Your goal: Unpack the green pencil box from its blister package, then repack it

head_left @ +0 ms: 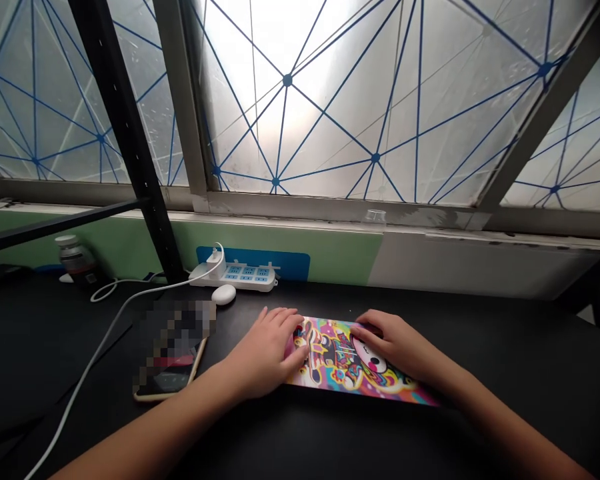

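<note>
A flat rectangular piece with a bright cartoon print (337,353) lies on the black table in front of me; whether it is a case or a folded sheet I cannot tell. My left hand (270,343) covers its left end, the thumb resting on the printed face and the fingers reaching toward the far edge. Over the right part lies my right hand (393,340), its fingers bent across the far edge and onto the print. Both hands are closed on the piece, and my right wrist and palm hide some of its right side.
Left of my hands is a light-framed phone or tablet (195,367), partly pixelated. Behind it are a white rounded case (224,295) and a power strip (250,277). A white cable (107,340) crosses the left side. A bottle (77,260) stands by a black metal post (145,167).
</note>
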A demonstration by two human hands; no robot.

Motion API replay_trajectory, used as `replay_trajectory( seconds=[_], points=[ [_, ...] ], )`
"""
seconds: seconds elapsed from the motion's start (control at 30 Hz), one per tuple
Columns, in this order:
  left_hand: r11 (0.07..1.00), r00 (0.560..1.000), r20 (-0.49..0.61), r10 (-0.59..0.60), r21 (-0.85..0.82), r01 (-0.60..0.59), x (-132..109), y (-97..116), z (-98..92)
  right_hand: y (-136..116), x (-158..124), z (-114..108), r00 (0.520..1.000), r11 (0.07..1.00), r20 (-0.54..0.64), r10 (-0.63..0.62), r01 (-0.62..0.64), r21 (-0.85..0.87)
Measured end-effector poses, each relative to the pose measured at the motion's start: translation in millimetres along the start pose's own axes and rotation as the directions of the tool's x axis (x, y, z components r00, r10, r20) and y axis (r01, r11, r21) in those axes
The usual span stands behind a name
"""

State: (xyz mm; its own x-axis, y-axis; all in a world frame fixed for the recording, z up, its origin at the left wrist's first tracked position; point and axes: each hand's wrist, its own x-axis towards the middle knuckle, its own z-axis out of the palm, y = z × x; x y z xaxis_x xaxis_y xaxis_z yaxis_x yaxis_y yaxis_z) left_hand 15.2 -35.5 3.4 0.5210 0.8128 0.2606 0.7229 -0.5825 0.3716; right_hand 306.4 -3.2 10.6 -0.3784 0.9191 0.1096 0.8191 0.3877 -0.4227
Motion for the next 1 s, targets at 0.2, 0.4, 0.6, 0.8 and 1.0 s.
replay_trajectory(
  seconds=[0.2,0.4,0.6,0.8,1.0],
  points=[
    [0.966,0.983,-0.102,0.156,0.224,-0.13,3.1,-2.8,-6.6,-15.2,-5.1,7.5,0.968,0.976,-0.181,-0.174,0.146,-0.16],
    [0.87,0.892,-0.27,0.361,0.441,-0.219,0.9,3.6,-12.1,-26.4,-16.9,0.3,0.797,0.886,-0.427,-0.428,0.277,-0.372],
    [0.848,0.854,-0.316,0.413,0.477,-0.233,-6.3,22.0,-18.9,-54.8,-36.3,2.7,0.706,0.84,-0.482,-0.519,0.318,-0.439],
    [0.855,0.945,-0.085,0.317,0.457,-0.246,-5.7,20.6,-0.7,-69.6,-36.7,25.2,0.797,0.77,-0.24,-0.554,0.381,-0.512],
    [0.941,0.977,-0.044,0.209,0.279,-0.189,-4.4,20.9,-1.7,-66.6,-33.7,33.7,0.875,0.864,-0.156,-0.459,0.399,-0.308]
  ],
)
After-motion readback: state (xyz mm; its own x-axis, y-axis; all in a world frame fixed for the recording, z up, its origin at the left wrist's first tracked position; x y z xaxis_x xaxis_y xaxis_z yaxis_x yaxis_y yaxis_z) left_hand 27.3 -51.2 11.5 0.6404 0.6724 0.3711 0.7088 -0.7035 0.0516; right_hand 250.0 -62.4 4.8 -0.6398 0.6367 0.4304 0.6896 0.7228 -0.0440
